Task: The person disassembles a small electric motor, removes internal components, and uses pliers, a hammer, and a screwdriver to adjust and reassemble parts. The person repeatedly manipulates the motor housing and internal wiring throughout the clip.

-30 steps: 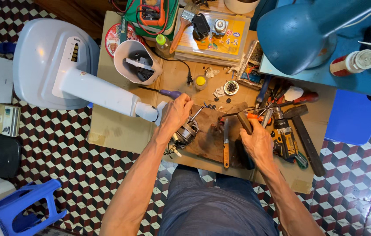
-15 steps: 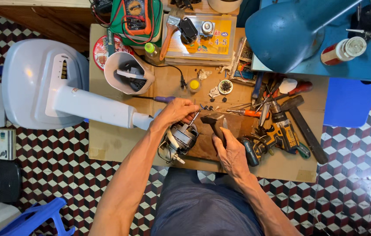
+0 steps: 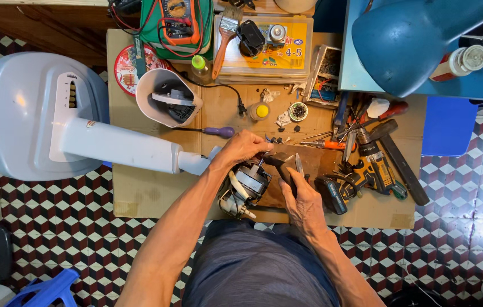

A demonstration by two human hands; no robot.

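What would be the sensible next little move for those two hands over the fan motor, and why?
Probably to bring the tool tip onto the motor. The left hand already rests on top of the fan motor, steadying it on the wooden board, while the right hand holds a slim metal tool just beside it, apparently not yet touching. Which spot it aims for is too small to tell.

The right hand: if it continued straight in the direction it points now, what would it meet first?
The right hand points up the table. It would probably first meet the left hand above the fan motor; depth is unclear.
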